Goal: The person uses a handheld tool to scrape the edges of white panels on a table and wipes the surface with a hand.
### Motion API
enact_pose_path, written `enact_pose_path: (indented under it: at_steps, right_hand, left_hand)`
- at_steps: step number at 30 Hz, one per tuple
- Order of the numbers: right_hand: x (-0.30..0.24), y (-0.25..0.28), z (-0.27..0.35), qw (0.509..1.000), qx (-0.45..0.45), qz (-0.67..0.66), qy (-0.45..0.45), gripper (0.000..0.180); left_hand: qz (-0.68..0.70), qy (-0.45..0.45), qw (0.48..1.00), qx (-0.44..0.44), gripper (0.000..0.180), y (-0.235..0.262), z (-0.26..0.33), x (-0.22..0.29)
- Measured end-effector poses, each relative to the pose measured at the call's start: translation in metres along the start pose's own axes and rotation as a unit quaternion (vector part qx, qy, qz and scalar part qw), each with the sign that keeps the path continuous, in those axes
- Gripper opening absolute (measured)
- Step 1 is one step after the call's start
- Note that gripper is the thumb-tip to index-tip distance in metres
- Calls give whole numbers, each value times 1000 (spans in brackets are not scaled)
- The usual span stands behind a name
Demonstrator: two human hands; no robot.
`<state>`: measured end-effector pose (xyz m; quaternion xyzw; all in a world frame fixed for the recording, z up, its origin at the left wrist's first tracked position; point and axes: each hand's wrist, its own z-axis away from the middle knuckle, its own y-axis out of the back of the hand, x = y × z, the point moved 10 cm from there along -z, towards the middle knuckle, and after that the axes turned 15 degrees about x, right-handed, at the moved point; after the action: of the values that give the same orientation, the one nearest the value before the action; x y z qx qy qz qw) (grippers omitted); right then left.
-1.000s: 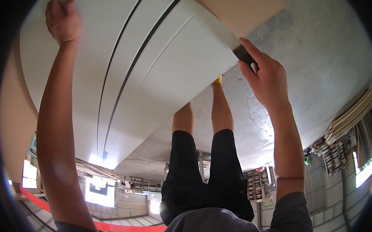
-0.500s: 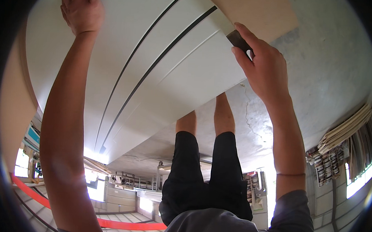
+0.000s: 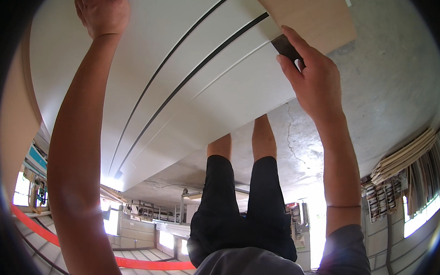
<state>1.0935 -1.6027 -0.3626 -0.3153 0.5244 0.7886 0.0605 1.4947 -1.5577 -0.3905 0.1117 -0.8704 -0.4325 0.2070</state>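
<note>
A large white panel (image 3: 222, 96) with dark parallel strips (image 3: 203, 62) spreads out before me. My right hand (image 3: 316, 80) is at its right edge, thumb and fingers closed on a dark flat rectangular piece (image 3: 286, 48), which touches or nearly touches the panel's edge. Over the panel's far left part is my left hand (image 3: 103, 12), its fingers curled and partly cut off by the top of the picture. Something dark shows between its thumb and fingers, too little of it to name.
A tan board (image 3: 308, 18) lies beyond the panel at the far right, above a cracked concrete floor (image 3: 379, 90). Stacked long strips (image 3: 408, 155) stand at the right side. A brown surface (image 3: 16, 84) borders the panel on the left. My legs (image 3: 240, 187) stand close to the panel's near edge.
The panel's strips sit slightly farther right and lower in the picture. My left hand has shifted a little right. My right hand keeps its grip on the dark piece, almost in place.
</note>
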Motion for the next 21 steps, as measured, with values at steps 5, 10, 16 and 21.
enact_pose_path:
  at_steps: [5, 10, 16, 21]
  right_hand:
    - [5, 0, -1, 1000, -1, -23, 11, 50]
    - [8, 2, -4, 995, 21, -65, 72, 51]
    - [11, 1, -8, 994, -7, -65, 93, 51]
    - [16, -1, -6, 995, -4, -88, 37, 52]
  left_hand:
    - [-5, -6, 1000, 6, 69, 2, 3, 2]
    - [-1, -7, 1000, 3, 68, 4, 1, 6]
    - [2, -16, 1000, 3, 67, 4, 2, 4]
    - [0, -20, 1000, 7, 67, 3, -1, 3]
